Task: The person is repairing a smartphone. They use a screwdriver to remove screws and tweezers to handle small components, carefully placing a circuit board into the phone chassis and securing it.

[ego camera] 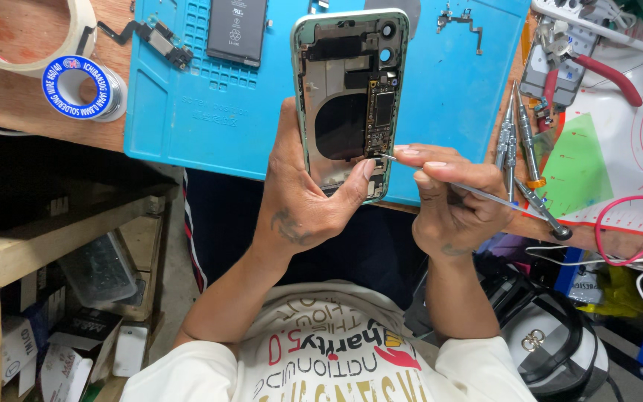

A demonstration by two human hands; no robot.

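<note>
My left hand point(303, 201) holds an opened phone point(347, 89) upright above the blue work mat point(448, 82), thumb pressed on its lower right edge. The phone has a pale green frame; its back housing is exposed, showing a circuit board and a dark round coil. My right hand point(448, 201) pinches a thin metal tool point(485, 195), whose tip touches the phone's lower right interior beside my left thumb.
A black battery point(236, 30) and small flex parts point(159, 39) lie on the mat. A solder wire spool point(83, 85) and tape roll point(39, 37) sit at left. Several screwdrivers point(511, 134), red-handled pliers point(604, 74) and a red wire point(634, 223) lie at right.
</note>
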